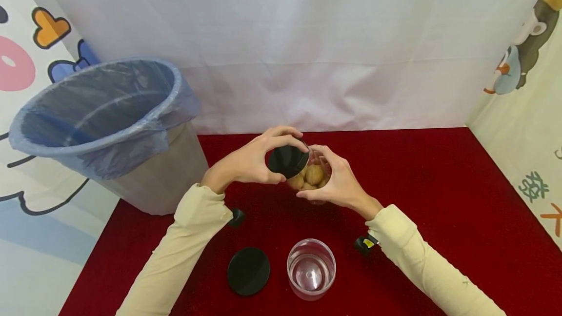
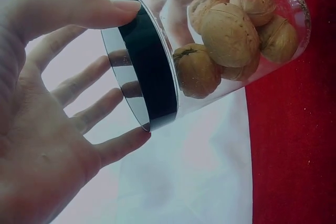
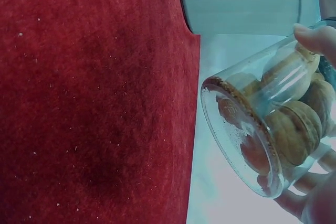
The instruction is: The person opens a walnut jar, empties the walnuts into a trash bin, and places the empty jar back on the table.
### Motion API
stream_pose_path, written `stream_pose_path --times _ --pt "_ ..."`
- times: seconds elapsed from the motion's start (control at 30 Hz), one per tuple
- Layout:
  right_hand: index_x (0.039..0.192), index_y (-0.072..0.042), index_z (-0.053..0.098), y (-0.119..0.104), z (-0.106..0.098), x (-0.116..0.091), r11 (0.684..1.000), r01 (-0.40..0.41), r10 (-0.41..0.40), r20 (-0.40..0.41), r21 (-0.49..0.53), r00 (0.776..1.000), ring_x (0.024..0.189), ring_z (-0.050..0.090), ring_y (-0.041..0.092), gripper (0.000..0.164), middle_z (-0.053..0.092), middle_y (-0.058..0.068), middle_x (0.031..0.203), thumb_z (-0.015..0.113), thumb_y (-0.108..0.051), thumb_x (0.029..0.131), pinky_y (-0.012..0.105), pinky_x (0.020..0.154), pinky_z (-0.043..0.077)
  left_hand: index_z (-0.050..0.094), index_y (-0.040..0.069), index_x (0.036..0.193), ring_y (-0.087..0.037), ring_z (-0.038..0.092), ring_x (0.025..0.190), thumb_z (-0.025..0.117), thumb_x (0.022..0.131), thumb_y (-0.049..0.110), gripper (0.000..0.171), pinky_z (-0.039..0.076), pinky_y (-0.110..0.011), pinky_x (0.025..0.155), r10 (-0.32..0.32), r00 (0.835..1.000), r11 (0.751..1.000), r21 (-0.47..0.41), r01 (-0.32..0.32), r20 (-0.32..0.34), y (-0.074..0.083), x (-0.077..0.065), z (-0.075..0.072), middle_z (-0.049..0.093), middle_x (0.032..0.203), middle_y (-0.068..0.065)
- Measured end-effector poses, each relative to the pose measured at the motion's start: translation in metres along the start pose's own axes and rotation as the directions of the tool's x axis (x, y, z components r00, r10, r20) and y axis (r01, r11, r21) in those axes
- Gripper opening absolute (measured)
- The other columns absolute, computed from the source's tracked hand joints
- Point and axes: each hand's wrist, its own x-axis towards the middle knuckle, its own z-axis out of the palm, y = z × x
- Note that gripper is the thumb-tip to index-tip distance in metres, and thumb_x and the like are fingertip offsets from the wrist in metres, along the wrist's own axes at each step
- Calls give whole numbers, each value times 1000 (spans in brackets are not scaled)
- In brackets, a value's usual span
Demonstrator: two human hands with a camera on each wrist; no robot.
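On my feed, left to right: lined bin [image 1: 169, 179] at frame left; black disc [image 1: 249, 271] lay bottom centre; left hand [image 1: 252, 160] held the black lid [image 1: 285, 161], thumb and fingers spread round its rim; clear cup [image 1: 311, 245] stood bottom centre; tilted walnut jar [image 3: 228, 129] was mid-frame, right hand [image 1: 340, 179] curled round it. I judged the step as lid work, on or off unclear; next called for a steady jar; left wrist showed lid meeting jar; only right wrist showed the base face-on.
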Motion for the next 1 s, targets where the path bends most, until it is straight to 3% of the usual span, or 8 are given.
stream_pose_path --times 0.6,1.0 --pt "126 -3 49 3 -1 -1 1000 8 -8 6 13 1000 95 59 29 82 58 12 106 90 -7 56 41 77 50 57 24 124 -18 38 121 75 69 18 58 44 -42 89 -21 1000 999 -31 20 -19 -3 3 3 37 138 -2" --pt "125 0 48 3 -1 -4 1000 15 -15 6 15 1000 96 59 29 82 58 11 107 90 -8 56 39 78 49 54 31 127 -19 48 108 73 76 47 57 47 -39 81 -119 988 991 50 124 -100 -2 4 8 47 127 5"
